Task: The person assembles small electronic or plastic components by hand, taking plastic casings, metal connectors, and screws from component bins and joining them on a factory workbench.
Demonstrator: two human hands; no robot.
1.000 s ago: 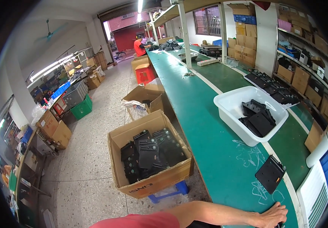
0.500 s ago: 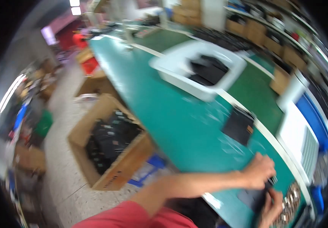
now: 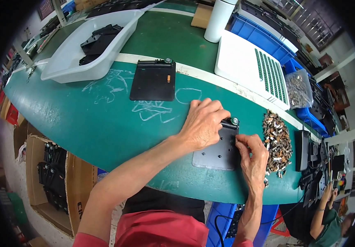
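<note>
A flat black plate (image 3: 214,158) with small holes lies on the green table in front of me, a round metal piece (image 3: 234,121) at its top corner. My left hand (image 3: 204,125) is closed over the plate's upper edge, fingers curled round it. At the plate's right edge, my right hand (image 3: 253,154) pinches with thumb and forefinger; whatever is between the fingertips is hidden. Farther off lies a second black plate (image 3: 152,84) with a small copper-coloured piece (image 3: 168,78) on it. Right of my right hand is a heap of small metal clips (image 3: 278,144).
A white tub (image 3: 72,73) of black plates stands far left; a cardboard box (image 3: 78,185) of black parts sits below the table. Beyond are a white tray (image 3: 243,61), a white cylinder (image 3: 219,20) and a bag of parts (image 3: 299,88). A co-worker (image 3: 327,218) is at right.
My view has swung to the right, bringing the clip heap and the co-worker into sight. Both hands stay at the same black plate.
</note>
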